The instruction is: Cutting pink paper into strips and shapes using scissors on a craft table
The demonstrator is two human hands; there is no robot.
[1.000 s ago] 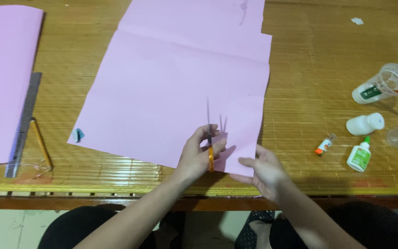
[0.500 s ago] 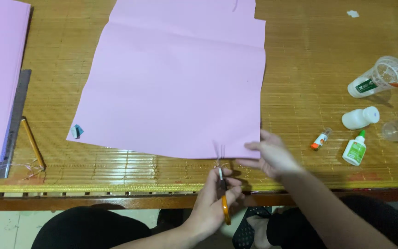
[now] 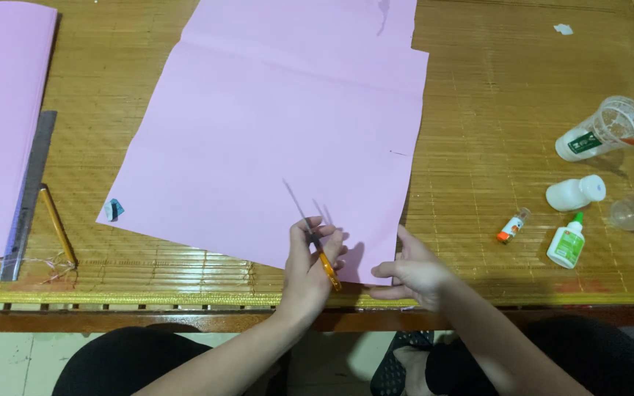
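Pink paper [image 3: 273, 139] lies flat mid-table, its near edge close to the table's [image 3: 478, 110] front edge. Scissors [image 3: 322, 258] with orange handles sit at that near edge, blades pointing up into the sheet.

Risk: the paper is pinned at one corner only, so it could skew or buckle and the cut may wander or tear. The right fingertips are close to the blade line.

Left hand [image 3: 308, 268]: fingers curled closed through the scissors handles. Right hand [image 3: 414, 270]: fingers loosely spread, tips pressing the paper's near right corner.

Glue bottle [image 3: 566, 243] is well apart, near the right edge.
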